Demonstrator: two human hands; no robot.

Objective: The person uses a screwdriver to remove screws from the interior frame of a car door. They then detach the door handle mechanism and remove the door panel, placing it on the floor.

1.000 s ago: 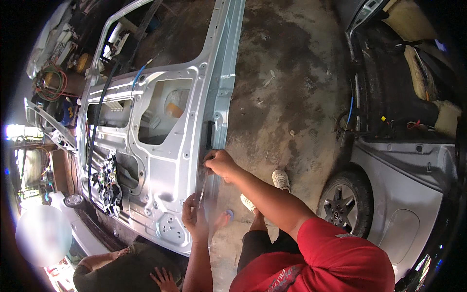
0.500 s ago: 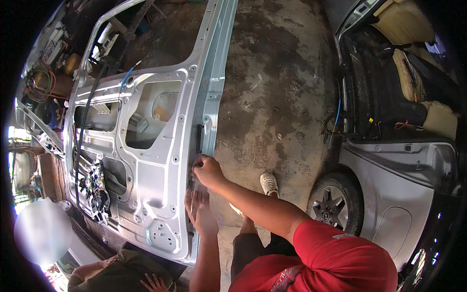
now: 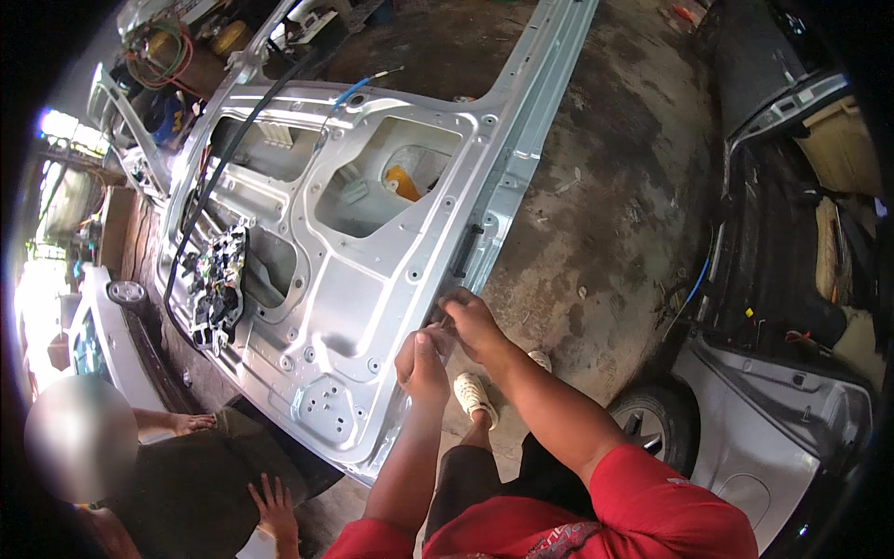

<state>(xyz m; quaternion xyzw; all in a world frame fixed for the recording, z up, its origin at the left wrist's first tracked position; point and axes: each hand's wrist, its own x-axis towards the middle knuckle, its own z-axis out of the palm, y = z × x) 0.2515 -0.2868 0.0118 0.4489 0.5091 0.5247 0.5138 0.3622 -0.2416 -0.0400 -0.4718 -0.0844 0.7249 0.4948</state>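
A bare silver car door panel (image 3: 345, 317) with large cutouts lies in front of me. My right hand (image 3: 472, 323) is at its right edge, fingers pinched together just below a dark strip (image 3: 471, 248) set in that edge. Close beside it on the near side, my left hand (image 3: 424, 366) is curled closed with the thumb on top. Whatever either hand grips is hidden by the fingers or too small to name. A black latch-like mechanism with wiring (image 3: 216, 289) rests on the door's left part, next to a long black strip (image 3: 214, 168).
Another person's hand (image 3: 272, 503) and dark clothing (image 3: 177, 480) are at the lower left. A stripped car body (image 3: 754, 410) with its wheel (image 3: 652, 424) stands on the right. Stained concrete floor (image 3: 605, 214) lies between. A blue cable (image 3: 352, 90) rests on the door.
The view has turned, so the door sits further right and tilted. My left hand has gone from extended fingers along a thin metal tool to a closed grip, nearer my right hand.
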